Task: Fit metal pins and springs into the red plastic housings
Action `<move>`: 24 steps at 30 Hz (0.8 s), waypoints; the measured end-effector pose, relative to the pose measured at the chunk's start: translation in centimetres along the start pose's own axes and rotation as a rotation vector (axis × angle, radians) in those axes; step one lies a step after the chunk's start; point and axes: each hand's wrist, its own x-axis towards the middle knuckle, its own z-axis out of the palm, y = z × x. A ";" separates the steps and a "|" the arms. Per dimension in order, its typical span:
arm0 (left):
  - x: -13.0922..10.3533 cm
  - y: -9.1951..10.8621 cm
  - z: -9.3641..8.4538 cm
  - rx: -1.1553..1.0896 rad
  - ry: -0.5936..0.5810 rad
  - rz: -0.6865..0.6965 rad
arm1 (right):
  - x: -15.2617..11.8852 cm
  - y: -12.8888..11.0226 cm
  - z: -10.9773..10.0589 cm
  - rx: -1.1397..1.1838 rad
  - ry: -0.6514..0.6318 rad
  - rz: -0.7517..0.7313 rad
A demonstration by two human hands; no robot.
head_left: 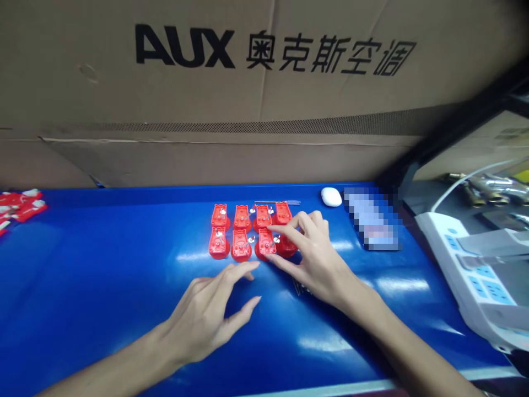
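Several red plastic parts stand in two rows on the blue table (124, 275), most with small white-tipped pieces on them. My right hand (309, 248) reaches over the right end of the rows, its thumb and index finger on either side of a front-row red part (266, 242); whether they press on it is hard to tell. It partly hides the rightmost red parts. My left hand (215, 303) hovers just in front of the front row, thumb and fingers apart, holding nothing. Dark thin pieces (301, 286) lie partly hidden below my right hand.
Behind the table stands a cardboard box (206, 99). A thin clear rod (276, 203), a white rounded case (331, 197) and a blurred-out phone (372, 219) lie toward the back. Red-and-white pieces (20, 208) are at far left, a power strip (471, 275) at right.
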 end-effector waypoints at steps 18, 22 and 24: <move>0.2 0.0 0.1 -0.005 -0.022 0.013 | -0.3 0.1 -2.1 0.136 -0.072 0.079; 0.1 0.2 -0.2 -0.010 -0.026 0.030 | -1.0 0.9 -3.2 0.123 -0.024 0.141; 0.2 0.3 -0.2 -0.005 -0.035 0.027 | -1.3 1.4 -3.4 0.106 -0.005 0.166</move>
